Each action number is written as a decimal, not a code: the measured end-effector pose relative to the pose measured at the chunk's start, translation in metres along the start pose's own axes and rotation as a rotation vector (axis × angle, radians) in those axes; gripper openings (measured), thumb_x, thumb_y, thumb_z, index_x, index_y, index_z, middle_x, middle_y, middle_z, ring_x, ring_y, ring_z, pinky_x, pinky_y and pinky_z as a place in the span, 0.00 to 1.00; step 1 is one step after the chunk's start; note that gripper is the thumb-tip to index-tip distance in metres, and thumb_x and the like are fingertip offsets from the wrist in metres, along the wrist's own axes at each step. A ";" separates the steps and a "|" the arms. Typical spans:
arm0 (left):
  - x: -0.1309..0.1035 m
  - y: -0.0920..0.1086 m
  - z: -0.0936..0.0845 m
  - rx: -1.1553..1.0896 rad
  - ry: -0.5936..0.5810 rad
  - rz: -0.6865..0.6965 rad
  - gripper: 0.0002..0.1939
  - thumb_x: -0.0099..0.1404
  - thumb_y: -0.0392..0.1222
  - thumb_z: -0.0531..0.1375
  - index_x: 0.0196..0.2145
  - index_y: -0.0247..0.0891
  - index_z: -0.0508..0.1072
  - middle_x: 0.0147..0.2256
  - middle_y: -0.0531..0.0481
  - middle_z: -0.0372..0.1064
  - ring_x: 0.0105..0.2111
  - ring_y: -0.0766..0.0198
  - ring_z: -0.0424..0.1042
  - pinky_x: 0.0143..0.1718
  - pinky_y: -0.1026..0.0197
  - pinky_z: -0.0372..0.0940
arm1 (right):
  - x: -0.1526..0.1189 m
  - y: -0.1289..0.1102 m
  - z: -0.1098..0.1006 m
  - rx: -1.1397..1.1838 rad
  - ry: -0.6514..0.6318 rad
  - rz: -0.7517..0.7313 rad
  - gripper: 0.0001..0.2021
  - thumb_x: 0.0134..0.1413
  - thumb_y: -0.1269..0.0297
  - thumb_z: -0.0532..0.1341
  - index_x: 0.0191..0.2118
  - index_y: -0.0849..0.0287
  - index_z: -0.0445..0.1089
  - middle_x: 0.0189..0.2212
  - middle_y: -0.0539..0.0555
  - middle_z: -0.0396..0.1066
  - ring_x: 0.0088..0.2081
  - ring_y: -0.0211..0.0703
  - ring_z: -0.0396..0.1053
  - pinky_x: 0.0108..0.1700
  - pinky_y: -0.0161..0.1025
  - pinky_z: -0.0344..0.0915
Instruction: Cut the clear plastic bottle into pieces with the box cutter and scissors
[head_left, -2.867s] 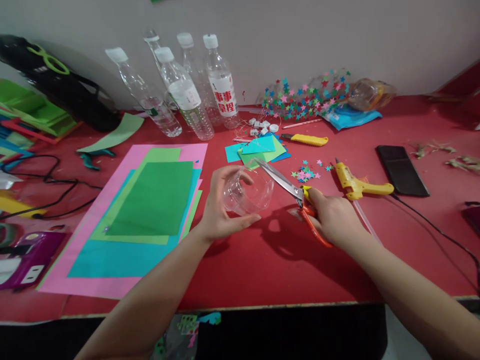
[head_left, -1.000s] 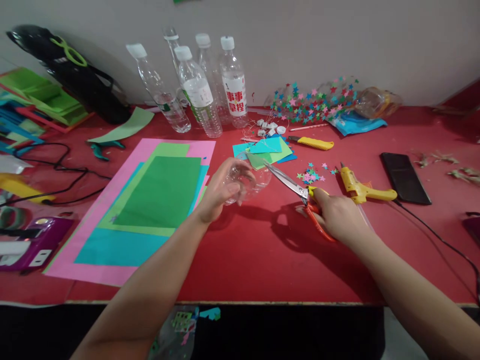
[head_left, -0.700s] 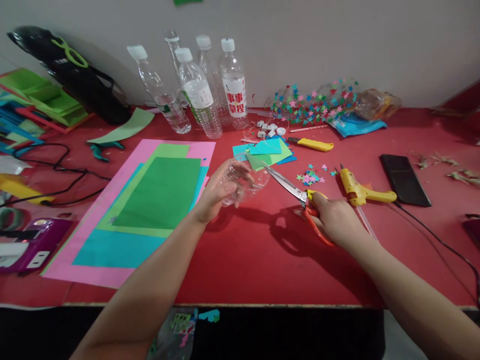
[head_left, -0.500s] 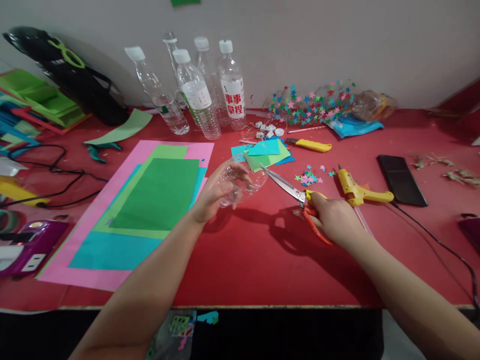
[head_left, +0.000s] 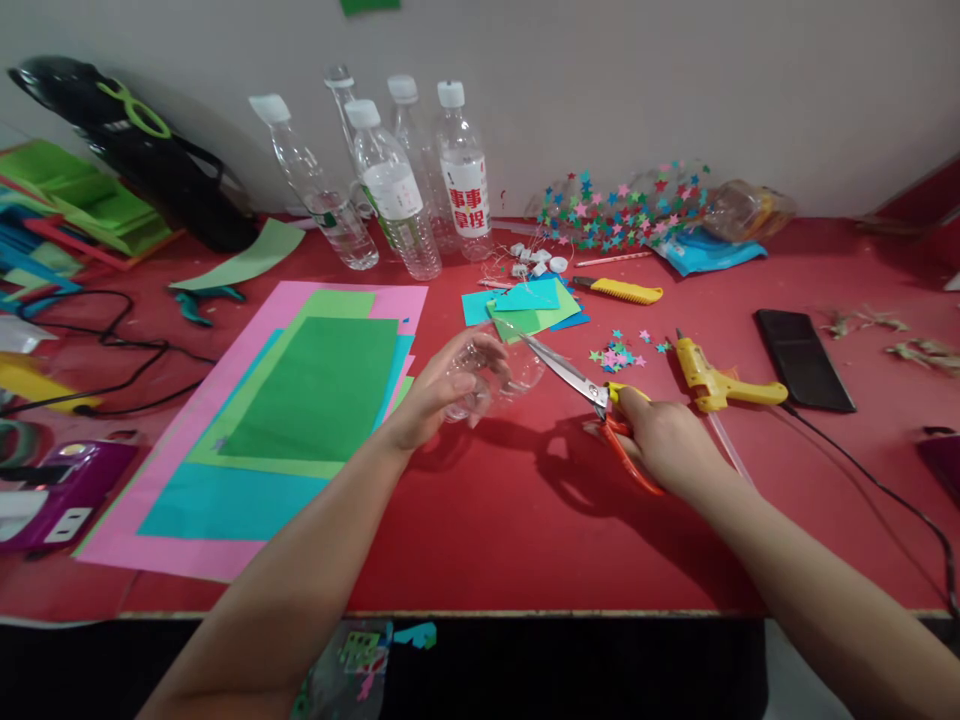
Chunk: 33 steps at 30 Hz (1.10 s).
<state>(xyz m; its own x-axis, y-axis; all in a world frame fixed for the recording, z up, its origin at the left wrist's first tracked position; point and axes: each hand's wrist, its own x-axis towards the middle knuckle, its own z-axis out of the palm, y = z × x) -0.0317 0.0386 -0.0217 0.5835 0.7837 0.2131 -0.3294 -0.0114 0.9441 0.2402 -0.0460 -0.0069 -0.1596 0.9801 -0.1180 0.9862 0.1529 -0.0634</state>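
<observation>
My left hand point(head_left: 442, 392) is wrapped round a clear cut piece of plastic bottle point(head_left: 517, 370), holding it above the red table. In my right hand point(head_left: 667, 440) are scissors point(head_left: 566, 372) with one yellow and one orange handle; my fingers are round the handles. The blades look nearly closed and point up-left, their tips at the upper rim of the plastic piece. Whether the tips touch its edge I cannot tell. Behind the piece lie small blue and green paper pieces point(head_left: 536, 295).
Stacked coloured sheets point(head_left: 315, 390) lie left. Several plastic bottles point(head_left: 394, 190) stand at the wall. A yellow utility knife point(head_left: 622, 290), loose paper stars point(head_left: 619, 355), a yellow glue gun point(head_left: 720, 385) with its cord, and a phone point(head_left: 804, 358) lie right. A star-covered bottle point(head_left: 622, 215) rests behind.
My left hand and the plastic piece have shifted slightly right and toward me. The scissors' blades look a little closer together; my right hand has barely moved.
</observation>
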 end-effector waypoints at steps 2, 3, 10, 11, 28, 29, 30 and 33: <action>0.000 0.000 0.000 -0.012 0.000 0.010 0.23 0.56 0.56 0.65 0.46 0.41 0.72 0.38 0.46 0.70 0.28 0.65 0.71 0.15 0.70 0.61 | 0.000 0.000 0.000 0.007 -0.012 0.020 0.20 0.65 0.47 0.49 0.37 0.60 0.66 0.22 0.58 0.73 0.24 0.50 0.70 0.26 0.37 0.45; 0.000 0.000 0.000 -0.017 0.005 0.015 0.23 0.56 0.55 0.65 0.46 0.41 0.72 0.38 0.46 0.70 0.28 0.65 0.71 0.15 0.70 0.61 | 0.000 0.000 0.000 0.010 -0.010 0.026 0.20 0.65 0.47 0.49 0.37 0.60 0.66 0.22 0.58 0.73 0.24 0.49 0.70 0.26 0.37 0.45; -0.002 -0.004 0.001 -0.032 -0.046 -0.069 0.25 0.55 0.54 0.66 0.47 0.41 0.71 0.39 0.46 0.70 0.27 0.66 0.70 0.16 0.70 0.61 | -0.001 0.001 0.000 -0.011 0.065 0.005 0.27 0.66 0.43 0.42 0.37 0.60 0.67 0.24 0.60 0.74 0.24 0.51 0.70 0.26 0.37 0.44; -0.002 -0.005 0.001 -0.037 -0.048 -0.079 0.25 0.55 0.54 0.66 0.48 0.41 0.71 0.39 0.46 0.70 0.27 0.67 0.70 0.16 0.70 0.61 | -0.001 0.000 0.000 -0.019 0.069 0.007 0.27 0.66 0.43 0.41 0.38 0.60 0.67 0.23 0.60 0.74 0.24 0.51 0.70 0.26 0.37 0.44; 0.006 -0.002 0.002 0.052 0.147 -0.060 0.23 0.59 0.61 0.63 0.42 0.40 0.69 0.42 0.46 0.75 0.30 0.62 0.75 0.33 0.58 0.71 | 0.001 -0.007 -0.005 0.043 -0.066 0.109 0.15 0.64 0.51 0.54 0.36 0.58 0.66 0.23 0.57 0.73 0.25 0.48 0.70 0.26 0.36 0.46; 0.006 -0.004 0.003 0.111 0.222 -0.029 0.22 0.62 0.62 0.60 0.42 0.40 0.69 0.43 0.45 0.74 0.33 0.62 0.75 0.38 0.56 0.71 | 0.001 -0.008 -0.005 0.055 -0.078 0.123 0.16 0.64 0.50 0.54 0.36 0.58 0.66 0.24 0.57 0.73 0.26 0.49 0.70 0.27 0.36 0.47; 0.006 -0.006 0.004 0.177 0.288 -0.003 0.22 0.64 0.62 0.58 0.43 0.40 0.70 0.44 0.45 0.74 0.35 0.62 0.75 0.41 0.55 0.70 | 0.001 -0.009 -0.005 0.059 -0.086 0.137 0.16 0.65 0.50 0.53 0.37 0.58 0.66 0.24 0.57 0.74 0.26 0.49 0.71 0.27 0.36 0.47; 0.005 -0.010 0.010 0.340 0.364 0.035 0.27 0.65 0.66 0.55 0.48 0.41 0.68 0.47 0.43 0.71 0.37 0.61 0.72 0.41 0.55 0.68 | 0.001 -0.011 -0.003 0.055 -0.100 0.154 0.16 0.66 0.50 0.53 0.38 0.58 0.66 0.26 0.58 0.75 0.27 0.49 0.72 0.27 0.37 0.47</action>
<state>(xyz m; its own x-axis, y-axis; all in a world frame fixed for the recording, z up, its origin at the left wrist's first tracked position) -0.0182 0.0363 -0.0277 0.2598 0.9443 0.2021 -0.0481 -0.1964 0.9794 0.2289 -0.0465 -0.0029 -0.0131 0.9734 -0.2287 0.9959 -0.0078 -0.0905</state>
